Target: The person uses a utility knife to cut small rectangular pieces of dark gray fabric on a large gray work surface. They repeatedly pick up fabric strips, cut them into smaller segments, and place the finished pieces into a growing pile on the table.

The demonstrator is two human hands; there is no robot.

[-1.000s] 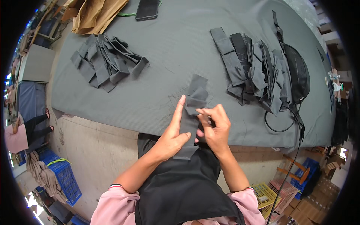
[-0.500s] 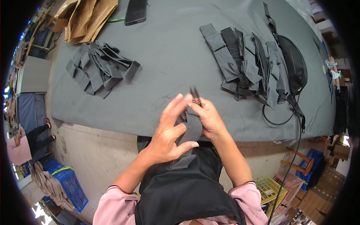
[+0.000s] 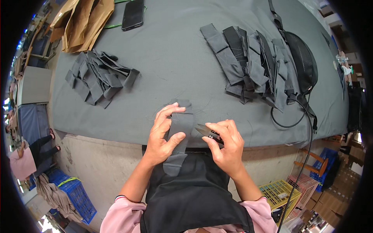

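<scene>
Clamping a flat grey woven-fabric strip point(image 3: 181, 126) in the left grip point(image 3: 161, 134), pressing the thumb across its smooth, matte face and curling the fingers over its upper end. Spanning the near edge of the tabletop point(image 3: 167, 73) with this strip, resting its far part over the cloth-covered surface and dangling its folded lower end above a plain black apron point(image 3: 190, 186). Clasping dark metal thread snips point(image 3: 210, 133) firmly between thumb and fingers of the right grip point(image 3: 226, 145), pointing the slim, tapering blades leftward, just beside the strip's right edge. Working over finely textured grey covering, softly wrinkling and bearing loose, hair-thin dark threads. Facing a loose heap of folded grey strips point(image 3: 91, 79) on the left, sharply creased and overlapping, near a stiff, crumpled brown paper bag point(image 3: 81, 25) and a glossy, rectangular black smartphone point(image 3: 133, 14). Facing, on the right, a thicker row of grey and near-black strips point(image 3: 254, 64), lying lengthwise and trailing pale frayed threads, beside a rounded, half-moon black waist pack point(image 3: 302, 62) and a looped black cable point(image 3: 289, 127). Wearing soft pink sleeves point(image 3: 123, 213) with striped cuffs.
</scene>
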